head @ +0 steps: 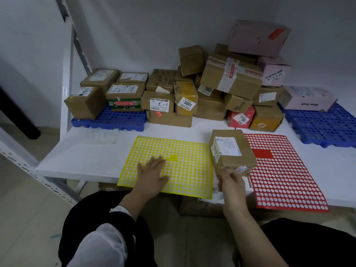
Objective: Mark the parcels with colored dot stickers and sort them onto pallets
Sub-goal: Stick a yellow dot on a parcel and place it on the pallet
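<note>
1. Left grip (154, 174): released. I see the fingers straight and the palm lying flat on the yellow dot sticker sheet (188, 170), near the sheet's left half.
2. Right grip (233, 182): grasping. I see the fingers curled round the near lower edge of the brown parcel (233, 151).
3. Parcel position: it is at the front of the white desk (86, 157), between the two sheets. Its right side overlaps the left edge of the red dot sticker sheet (285, 174). A white shipping label covers part of its top face, and a small label shows on its near face just above the right grip. I cannot read either label.
4. Sheet position: both sheets lie flat, side by side. The yellow sheet overhangs the near edge of the desk.
5. Left blue pallet (115, 120): at the back left of the desk, it carries several brown boxes (107, 87).
6. Right blue pallet (323, 126): at the back right, it carries one pink box (308, 99).
7. Unsorted pile (221, 83): brown, red and pink parcels are stacked on the desk between the two pallets, against the wall.
</note>
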